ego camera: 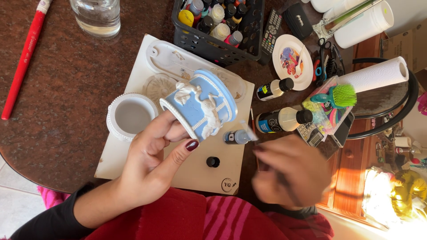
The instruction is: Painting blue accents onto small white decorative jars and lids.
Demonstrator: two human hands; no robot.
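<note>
Right now, over the dark stone table (66,84), a pale work board (133,151) carries a white lid (131,115). Her left hand (149,166) grips a blue-and-white relief pot (200,104), tilted on its side above the board. Her right hand (291,173) is blurred; I cannot tell its grip. Between both hands lies 1 small blue paint bottle (235,137), its black cap (213,162) nearby.

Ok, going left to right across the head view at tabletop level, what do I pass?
Red paintbrush → white round lid → blue and white pot in the left hand → small blue bottle → two black-capped paint bottles → green brush → paper towel roll.
</note>
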